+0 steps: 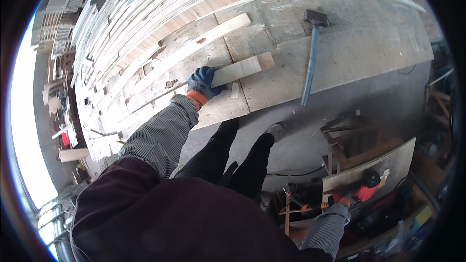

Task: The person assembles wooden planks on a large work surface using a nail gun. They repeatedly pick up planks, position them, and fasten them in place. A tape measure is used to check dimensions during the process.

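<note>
Head view: left hand (202, 81) clamps wooden strip (240, 69); outstretched right hand (347, 200) at red tool (365, 193), grip unclear.

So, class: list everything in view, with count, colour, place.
Broad plywood worktop: one, brownish, upper centre
Long wooden strips: many, pale, upper left
Short wooden board: one, pale, worktop centre
Long hammer: one, blue handle, worktop right
Wooden frame: one, brown, right
Flat plywood panel: one, tan, lower right
Rounded object: one, red and black, by panel
Legs: two, black, centre
Striped sleeves: two, grey, forearms
Left gloved hand: one, blue, gripping board
Right gloved hand: one, orange cuff, at rounded object
</note>
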Demonstrator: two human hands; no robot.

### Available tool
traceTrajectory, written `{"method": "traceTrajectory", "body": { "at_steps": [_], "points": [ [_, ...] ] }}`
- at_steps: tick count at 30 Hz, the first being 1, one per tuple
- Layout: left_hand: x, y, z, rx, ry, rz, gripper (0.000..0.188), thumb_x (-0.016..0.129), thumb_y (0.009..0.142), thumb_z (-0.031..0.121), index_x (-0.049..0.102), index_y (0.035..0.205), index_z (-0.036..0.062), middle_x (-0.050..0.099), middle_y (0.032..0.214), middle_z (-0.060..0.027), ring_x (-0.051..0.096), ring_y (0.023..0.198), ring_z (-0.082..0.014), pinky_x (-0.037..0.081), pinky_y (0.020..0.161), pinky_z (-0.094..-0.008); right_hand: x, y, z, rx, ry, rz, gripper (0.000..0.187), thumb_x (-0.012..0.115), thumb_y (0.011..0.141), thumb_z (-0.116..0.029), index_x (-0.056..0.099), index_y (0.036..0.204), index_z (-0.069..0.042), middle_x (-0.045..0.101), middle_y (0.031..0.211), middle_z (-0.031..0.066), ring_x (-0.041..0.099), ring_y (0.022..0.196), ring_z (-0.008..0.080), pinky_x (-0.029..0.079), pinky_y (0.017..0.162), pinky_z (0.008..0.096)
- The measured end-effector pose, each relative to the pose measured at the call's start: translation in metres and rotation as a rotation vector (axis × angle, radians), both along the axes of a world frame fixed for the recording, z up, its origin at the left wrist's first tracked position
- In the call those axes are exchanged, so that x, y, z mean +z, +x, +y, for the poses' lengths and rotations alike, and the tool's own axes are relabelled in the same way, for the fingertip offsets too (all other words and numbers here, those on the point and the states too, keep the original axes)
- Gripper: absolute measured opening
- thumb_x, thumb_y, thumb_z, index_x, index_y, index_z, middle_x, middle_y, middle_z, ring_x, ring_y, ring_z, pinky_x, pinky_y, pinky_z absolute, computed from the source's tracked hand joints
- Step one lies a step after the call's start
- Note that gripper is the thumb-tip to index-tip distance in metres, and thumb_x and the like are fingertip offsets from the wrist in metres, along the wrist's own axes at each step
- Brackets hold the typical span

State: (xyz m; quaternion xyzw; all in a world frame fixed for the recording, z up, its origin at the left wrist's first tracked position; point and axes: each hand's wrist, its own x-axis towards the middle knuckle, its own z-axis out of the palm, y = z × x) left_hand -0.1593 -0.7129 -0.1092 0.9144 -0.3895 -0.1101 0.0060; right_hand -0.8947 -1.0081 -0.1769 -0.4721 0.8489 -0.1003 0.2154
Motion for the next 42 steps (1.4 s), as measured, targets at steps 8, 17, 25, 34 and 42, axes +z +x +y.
{"method": "traceTrajectory", "body": {
  "at_steps": [8, 17, 25, 34, 42],
  "points": [
    [0.014, -0.009, 0.001, 0.133, 0.002, 0.068, 0.063, 0.074, 0.066, 0.054, 0.060, 0.113, 0.0140, 0.059, 0.111, -0.0092, 0.056, 0.104, -0.0299, 0.047, 0.089, -0.0424, 0.130, 0.124, 0.082, 0.289, -0.187, -0.365, 0.069, 0.069, 0.077, -0.009, 0.038, 0.138, 0.000, 0.051, 0.130, 0.0161, 0.056, 0.105, 0.0247, 0.049, 0.086, 0.0361],
    [0.018, -0.001, 0.002, 0.068, 0.001, 0.175, 0.064, 0.071, 0.069, 0.056, 0.057, 0.116, 0.0140, 0.056, 0.111, -0.0068, 0.053, 0.105, -0.0270, 0.045, 0.090, -0.0403, 0.219, 0.385, 0.076, 1.253, 0.330, -0.516, 0.014, 0.061, 0.075, -0.013, 0.057, 0.065, -0.004, 0.060, 0.063, 0.0091, 0.059, 0.058, 0.0244, 0.048, 0.055, 0.0348],
    [0.021, 0.002, 0.006, 0.088, -0.073, 0.242, 0.063, 0.072, 0.068, 0.056, 0.056, 0.112, 0.0138, 0.054, 0.104, -0.0063, 0.053, 0.100, -0.0264, 0.046, 0.087, -0.0397, 0.200, 0.518, 0.104, 1.120, 0.710, -0.762, 0.024, 0.048, 0.082, -0.009, 0.053, 0.060, 0.000, 0.057, 0.059, 0.0113, 0.056, 0.054, 0.0209, 0.048, 0.055, 0.0323],
    [0.016, 0.000, 0.009, 0.060, -0.087, 0.244, 0.061, 0.062, 0.076, 0.060, 0.058, 0.113, 0.0126, 0.052, 0.110, -0.0085, 0.052, 0.104, -0.0256, 0.045, 0.088, -0.0382, 0.199, 0.534, 0.112, 1.566, 0.442, -0.544, 0.027, 0.048, 0.080, -0.009, 0.052, 0.054, -0.001, 0.055, 0.055, 0.0106, 0.056, 0.052, 0.0214, 0.047, 0.054, 0.0316],
    [0.012, 0.001, 0.010, 0.052, -0.175, 0.156, 0.057, 0.064, 0.073, 0.058, 0.058, 0.109, 0.0137, 0.054, 0.104, -0.0069, 0.053, 0.100, -0.0252, 0.047, 0.083, -0.0382, 0.194, 0.519, 0.141, 1.402, 0.457, -0.616, 0.022, 0.049, 0.078, -0.010, 0.053, 0.058, -0.003, 0.056, 0.059, 0.0086, 0.058, 0.061, 0.0202, 0.046, 0.059, 0.0314]
  ]
}}
